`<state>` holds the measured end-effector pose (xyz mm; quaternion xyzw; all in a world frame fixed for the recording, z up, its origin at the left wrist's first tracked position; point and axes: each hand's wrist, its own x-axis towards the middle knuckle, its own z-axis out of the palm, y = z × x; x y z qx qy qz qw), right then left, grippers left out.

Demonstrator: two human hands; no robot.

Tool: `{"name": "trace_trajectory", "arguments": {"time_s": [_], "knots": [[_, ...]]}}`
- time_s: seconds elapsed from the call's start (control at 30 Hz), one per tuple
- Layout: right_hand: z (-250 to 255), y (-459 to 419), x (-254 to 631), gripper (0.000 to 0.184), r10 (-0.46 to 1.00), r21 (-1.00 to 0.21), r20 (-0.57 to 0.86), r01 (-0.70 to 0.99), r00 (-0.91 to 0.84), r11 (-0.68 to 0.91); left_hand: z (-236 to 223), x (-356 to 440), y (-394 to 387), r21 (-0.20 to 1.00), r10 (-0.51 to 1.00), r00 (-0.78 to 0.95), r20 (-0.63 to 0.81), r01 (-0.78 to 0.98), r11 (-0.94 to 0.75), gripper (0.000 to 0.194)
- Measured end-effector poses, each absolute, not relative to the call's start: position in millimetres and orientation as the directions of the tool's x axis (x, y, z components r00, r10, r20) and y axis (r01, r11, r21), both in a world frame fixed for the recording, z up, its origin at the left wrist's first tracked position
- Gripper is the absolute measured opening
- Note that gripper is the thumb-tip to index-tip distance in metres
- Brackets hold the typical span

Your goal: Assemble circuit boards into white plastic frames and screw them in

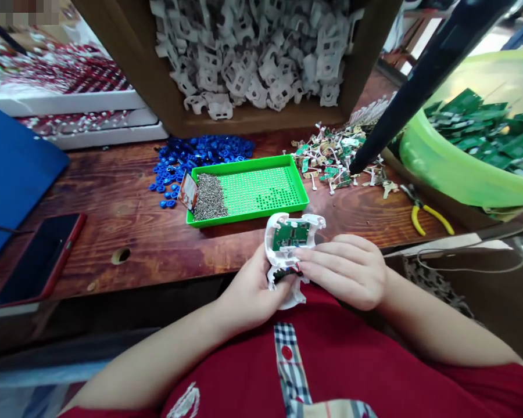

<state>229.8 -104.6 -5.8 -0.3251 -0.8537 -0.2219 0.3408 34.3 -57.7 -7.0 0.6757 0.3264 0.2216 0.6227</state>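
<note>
Both my hands meet in front of my chest, just below the table edge. My left hand is closed round a white plastic housing with a green circuit board seated in it and red and black wires at its lower part. My right hand lies over the housing's right side, fingers pressed together against the board and wires.
On the wooden table sit a green tray with small screws, blue rings, loose boards with white parts, yellow-handled pliers, a red phone, a cardboard box of white housings, and a green tub of boards.
</note>
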Motion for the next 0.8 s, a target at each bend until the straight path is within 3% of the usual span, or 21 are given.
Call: {"name": "trace_trajectory", "arguments": {"time_s": [0.27, 0.8], "knots": [[-18, -100, 214, 0.018, 0.601, -0.301, 0.767, 0.7, -0.226, 0.648, -15, 31, -54, 0.982, 0.73, 0.681, 0.058, 0.094, -0.166, 0.052], [-25, -89, 216, 0.033, 0.618, -0.309, 0.736, 0.675, -0.276, 0.67, -27, 26, -45, 0.94, 0.702, 0.709, 0.065, 0.192, -0.282, 0.047]]}}
